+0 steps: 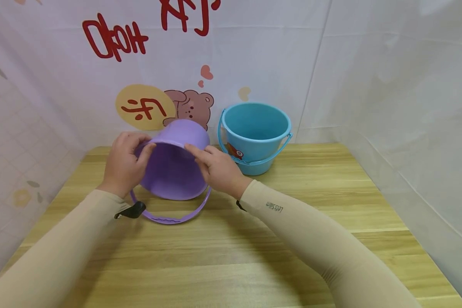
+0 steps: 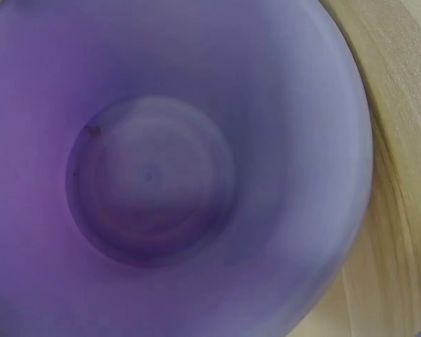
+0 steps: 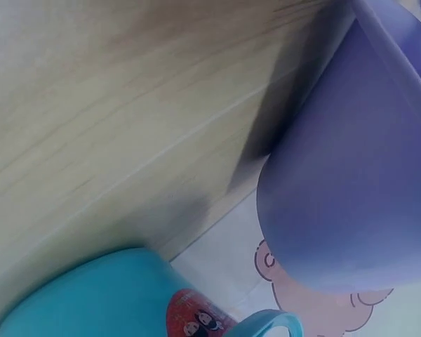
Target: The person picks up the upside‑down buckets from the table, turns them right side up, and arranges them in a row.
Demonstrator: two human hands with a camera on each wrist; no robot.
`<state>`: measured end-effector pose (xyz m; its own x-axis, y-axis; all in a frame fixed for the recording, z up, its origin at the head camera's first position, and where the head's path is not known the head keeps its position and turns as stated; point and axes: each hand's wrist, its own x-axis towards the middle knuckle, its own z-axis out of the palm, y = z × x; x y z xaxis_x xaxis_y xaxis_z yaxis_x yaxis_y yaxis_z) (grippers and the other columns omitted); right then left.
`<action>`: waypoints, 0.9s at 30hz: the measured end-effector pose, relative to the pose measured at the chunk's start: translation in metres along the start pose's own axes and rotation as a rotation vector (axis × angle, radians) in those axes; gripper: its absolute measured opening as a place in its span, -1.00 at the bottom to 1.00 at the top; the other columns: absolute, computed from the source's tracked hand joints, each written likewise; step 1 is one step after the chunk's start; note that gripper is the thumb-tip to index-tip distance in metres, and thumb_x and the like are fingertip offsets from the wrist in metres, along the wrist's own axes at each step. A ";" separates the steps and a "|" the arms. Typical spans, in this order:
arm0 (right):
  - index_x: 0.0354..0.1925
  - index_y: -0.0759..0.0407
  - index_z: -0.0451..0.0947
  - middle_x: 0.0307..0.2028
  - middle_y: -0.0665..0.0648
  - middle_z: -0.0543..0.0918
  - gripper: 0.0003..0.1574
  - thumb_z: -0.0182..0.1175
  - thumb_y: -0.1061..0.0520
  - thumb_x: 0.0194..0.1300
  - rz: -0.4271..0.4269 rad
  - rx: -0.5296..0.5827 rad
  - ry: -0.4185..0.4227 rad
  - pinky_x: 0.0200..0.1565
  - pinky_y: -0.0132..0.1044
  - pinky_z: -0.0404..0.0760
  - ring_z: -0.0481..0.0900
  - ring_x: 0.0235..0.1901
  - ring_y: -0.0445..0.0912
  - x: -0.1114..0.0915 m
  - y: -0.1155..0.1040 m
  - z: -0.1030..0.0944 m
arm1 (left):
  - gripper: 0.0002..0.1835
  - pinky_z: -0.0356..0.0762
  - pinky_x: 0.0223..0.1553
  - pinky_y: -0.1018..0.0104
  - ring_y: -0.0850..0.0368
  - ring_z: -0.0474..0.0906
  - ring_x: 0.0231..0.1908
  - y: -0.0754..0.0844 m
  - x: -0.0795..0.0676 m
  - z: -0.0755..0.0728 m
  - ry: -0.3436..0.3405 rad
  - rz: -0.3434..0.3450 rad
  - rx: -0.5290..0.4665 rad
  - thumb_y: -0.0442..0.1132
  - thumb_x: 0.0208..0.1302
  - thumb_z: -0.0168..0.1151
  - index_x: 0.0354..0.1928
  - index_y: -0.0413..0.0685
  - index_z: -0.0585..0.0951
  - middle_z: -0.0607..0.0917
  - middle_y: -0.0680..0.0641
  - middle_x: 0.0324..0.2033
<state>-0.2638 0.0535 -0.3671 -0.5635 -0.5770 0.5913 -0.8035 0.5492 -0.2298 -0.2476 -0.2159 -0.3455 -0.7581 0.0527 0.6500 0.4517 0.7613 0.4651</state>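
A purple bucket (image 1: 173,171) is tipped toward me, its mouth facing forward and its lower rim close to the wooden table. At the upper left of the rim my left hand (image 1: 125,162) grips it, thumb over the inside edge. My right hand (image 1: 223,171) holds the rim's right side, partly hiding it. The bucket's handle (image 1: 169,220) hangs down in front, near the table. The left wrist view looks straight into the bucket's round bottom (image 2: 151,179). In the right wrist view the bucket's outer wall (image 3: 344,175) shows; neither hand's grip is clear there.
A light blue bucket (image 1: 254,145) stands upright at the back, right of the purple one, its handle lowered in front and a red sticker (image 1: 234,152) on its side. A white printed curtain (image 1: 269,51) closes off the back of the wooden table (image 1: 223,256).
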 end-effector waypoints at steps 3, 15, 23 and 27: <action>0.47 0.04 0.50 -0.37 0.10 0.50 -0.44 0.13 0.19 0.59 0.004 0.027 -0.002 -0.36 -0.34 0.45 0.37 -0.43 -0.07 0.001 0.000 -0.001 | -0.78 0.40 0.06 -0.10 -0.20 0.51 0.09 -0.001 -0.001 -0.002 -0.008 -0.014 -0.007 -0.22 0.47 0.33 0.00 -0.20 0.72 0.70 -0.24 -0.03; 0.47 0.14 0.48 -0.32 0.16 0.62 -0.44 0.08 0.24 0.58 0.067 0.096 0.039 -0.30 -0.28 0.51 0.51 -0.35 -0.04 0.006 0.002 -0.015 | -0.53 0.44 0.00 -0.01 -0.19 0.51 0.04 -0.011 -0.008 -0.012 -0.090 -0.112 -0.033 -0.07 0.54 0.25 0.39 -0.06 0.59 0.56 -0.29 0.16; 0.51 0.11 0.44 -0.16 0.20 0.70 -0.41 0.03 0.24 0.60 0.187 0.191 0.048 -0.21 -0.22 0.59 0.58 -0.21 -0.03 0.010 0.005 -0.022 | -0.48 0.34 -0.08 0.25 -0.03 0.47 -0.09 -0.016 -0.009 -0.015 -0.078 -0.114 -0.044 -0.11 0.52 0.29 0.45 0.01 0.54 0.55 -0.28 0.07; 0.50 0.11 0.45 0.01 0.22 0.73 -0.42 0.05 0.24 0.59 0.208 0.226 0.073 -0.19 -0.24 0.61 0.60 -0.18 -0.03 0.011 0.004 -0.023 | -0.47 0.28 -0.15 0.24 0.00 0.39 -0.12 -0.014 -0.008 -0.017 -0.076 -0.110 -0.036 -0.16 0.51 0.29 0.47 0.03 0.53 0.53 -0.27 0.02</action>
<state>-0.2688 0.0631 -0.3431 -0.7115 -0.4168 0.5657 -0.6994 0.4977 -0.5130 -0.2397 -0.2376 -0.3471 -0.8366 0.0200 0.5475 0.3795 0.7418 0.5529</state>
